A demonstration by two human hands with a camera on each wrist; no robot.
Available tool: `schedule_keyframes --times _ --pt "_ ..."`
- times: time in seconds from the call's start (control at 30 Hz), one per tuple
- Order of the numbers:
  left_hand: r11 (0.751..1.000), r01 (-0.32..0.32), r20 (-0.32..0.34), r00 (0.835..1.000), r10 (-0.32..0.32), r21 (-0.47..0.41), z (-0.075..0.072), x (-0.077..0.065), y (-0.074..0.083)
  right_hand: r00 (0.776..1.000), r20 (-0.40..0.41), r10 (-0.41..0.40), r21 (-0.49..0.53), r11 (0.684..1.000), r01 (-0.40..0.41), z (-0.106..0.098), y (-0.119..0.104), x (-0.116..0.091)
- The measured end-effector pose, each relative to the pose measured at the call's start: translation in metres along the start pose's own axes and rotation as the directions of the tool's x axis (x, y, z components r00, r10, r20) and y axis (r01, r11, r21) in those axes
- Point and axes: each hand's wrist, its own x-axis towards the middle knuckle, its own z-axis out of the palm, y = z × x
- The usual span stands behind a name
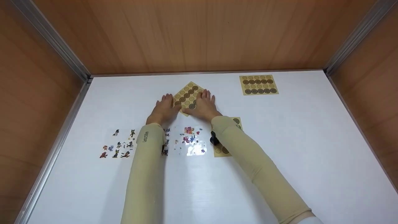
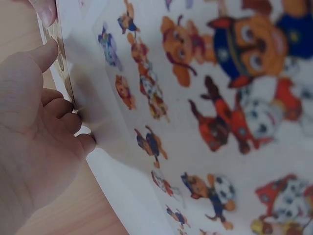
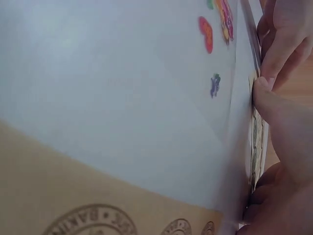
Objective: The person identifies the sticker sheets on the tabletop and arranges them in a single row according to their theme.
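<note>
A kraft-brown sheet of round stickers (image 1: 187, 95) lies turned like a diamond on the white table, between both hands. My left hand (image 1: 163, 109) rests along its left edge, fingers stretched forward and thumb on the sheet near the lower corner. My right hand (image 1: 203, 106) lies over its right side, with the thumb at the near corner. In the left wrist view the left fingertips (image 2: 78, 122) touch down beside the brown edge. From the right wrist, the right thumb (image 3: 266, 95) presses the sheet's edge close to the other hand.
Another brown sticker sheet (image 1: 259, 85) lies at the back right. A third brown sheet (image 1: 221, 151) is partly under the right forearm. Clear sheets of cartoon stickers (image 1: 116, 144) and small colourful stickers (image 1: 189, 138) lie nearer. Wooden panels (image 1: 199, 37) wall the table.
</note>
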Motion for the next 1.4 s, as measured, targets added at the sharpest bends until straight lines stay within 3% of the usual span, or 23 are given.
schedule_keyframes --times 0.4,1.0,1.4 --pt "1.000 0.019 -0.011 1.000 -0.019 -0.005 0.0039 0.0022 0.0050 1.000 0.012 -0.003 -0.042 0.999 0.003 -0.0022 0.0016 -0.0020" --pt "0.998 -0.003 0.053 0.999 0.006 -0.059 -0.0001 -0.0003 0.0038 0.998 0.042 -0.056 -0.076 0.995 0.059 -0.0069 0.0000 -0.0041" --pt "0.973 0.019 0.057 0.998 -0.006 -0.232 0.0019 0.0082 0.0092 0.996 0.064 -0.069 -0.055 0.996 0.073 -0.0065 -0.0009 -0.0073"
